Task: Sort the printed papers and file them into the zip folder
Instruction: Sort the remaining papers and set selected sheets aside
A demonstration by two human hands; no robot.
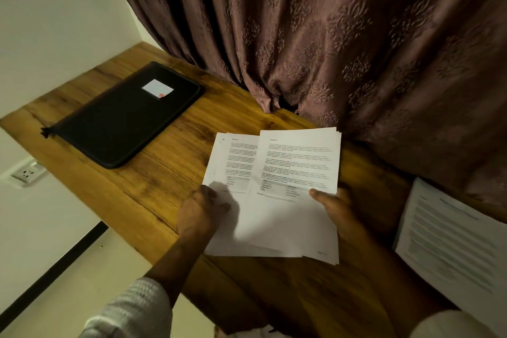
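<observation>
A stack of printed papers [277, 200] is held just above the wooden desk [153, 192], fanned so that two text pages show side by side. My left hand [201, 210] grips the lower left corner of the stack. My right hand [336, 207] holds the right side, thumb on top of the upper sheet. The black zip folder [123, 118] lies flat and closed at the desk's far left, a white label on its cover, apart from both hands. A second pile of printed sheets [452, 250] lies at the right edge of the desk.
A brown patterned curtain [343, 44] hangs down to the desk's far edge behind the papers. A wall socket [26, 174] sits on the pale wall below the desk at left. The desk's front edge runs diagonally near my left forearm.
</observation>
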